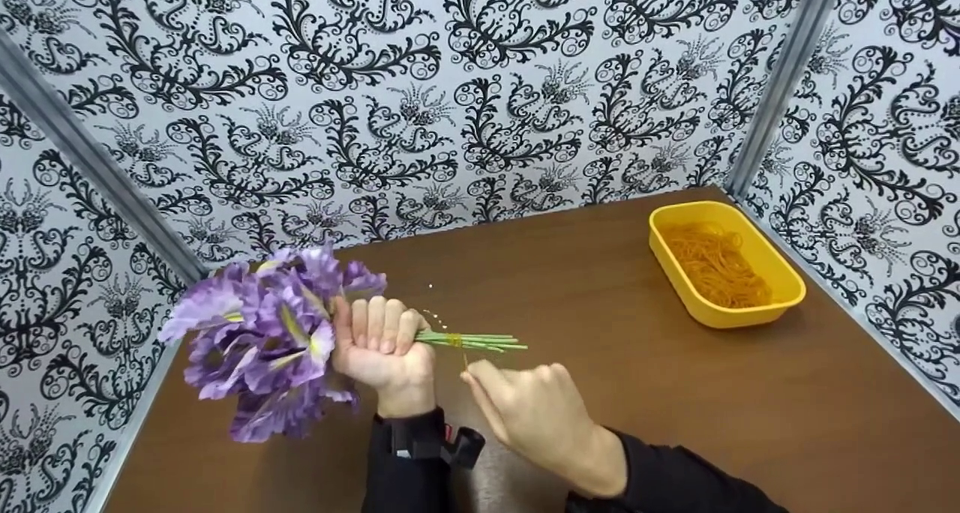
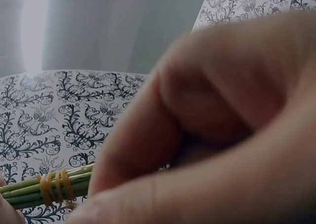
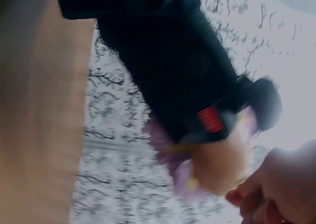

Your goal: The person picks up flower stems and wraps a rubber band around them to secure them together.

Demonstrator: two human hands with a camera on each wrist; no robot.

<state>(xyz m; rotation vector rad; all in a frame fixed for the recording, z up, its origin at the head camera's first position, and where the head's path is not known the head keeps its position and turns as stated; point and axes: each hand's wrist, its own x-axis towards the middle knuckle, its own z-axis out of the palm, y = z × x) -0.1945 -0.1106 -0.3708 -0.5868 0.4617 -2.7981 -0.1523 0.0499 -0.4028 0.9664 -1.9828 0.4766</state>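
Observation:
Purple artificial flowers with yellow centres form a bunch at the left of the head view. My left hand grips their stems, blossoms on its left side. Green stem ends stick out to its right, wrapped by a rubber band. Several yellow loops of rubber band circle the stems in the left wrist view. With thumb and forefinger, my right hand pinches a taut strand drawn down from the stems. It covers much of the left wrist view. In the right wrist view, the flowers are blurred.
A yellow tub holding many loose rubber bands stands at the right back of the brown table. Patterned panels enclose the back and sides. A black wrist camera juts from the left sleeve.

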